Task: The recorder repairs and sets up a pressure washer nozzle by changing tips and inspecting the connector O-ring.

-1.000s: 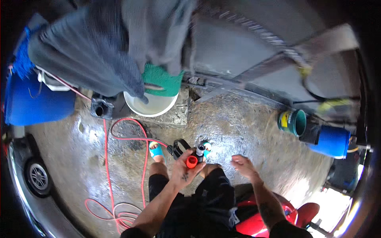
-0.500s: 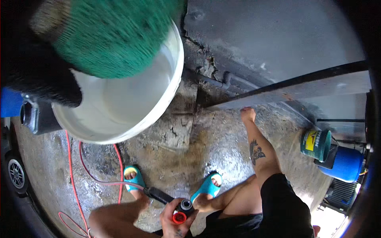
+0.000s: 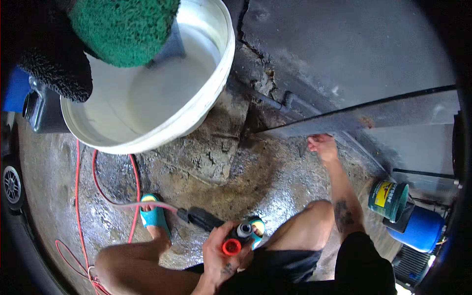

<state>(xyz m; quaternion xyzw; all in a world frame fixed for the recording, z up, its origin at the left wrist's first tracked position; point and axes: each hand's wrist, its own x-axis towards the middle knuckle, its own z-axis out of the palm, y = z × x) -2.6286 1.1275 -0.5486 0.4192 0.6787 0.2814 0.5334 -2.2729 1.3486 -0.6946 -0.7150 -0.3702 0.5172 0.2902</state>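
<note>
My left hand [image 3: 221, 251] is wrapped round a spray gun [image 3: 202, 219] in front of my body. The gun has a black body, a bare metal fitting and a red ring facing up. A pinkish hose [image 3: 147, 204] runs into its left end. Stretched out to the far right, my right hand [image 3: 323, 146] is closed, with its fingers curled inward. It is close under the lower edge of a grey panel [image 3: 354, 117]. Whatever its fingers may hold is too hidden to make out.
A white bucket [image 3: 147, 146] with cloudy liquid stands upper left. A green textured mitt [image 3: 123, 34] and a black shaggy mitt [image 3: 59, 73] hang over it. Beside it is a dark canister [image 3: 51, 113]. Right are a green bucket [image 3: 393, 201] and blue tank [image 3: 420, 228]. The floor is wet.
My right hand has shifted slightly right along the panel. My left hand and the spray gun have moved slightly right and up. My knees are spread wider; the view has tilted a little.
</note>
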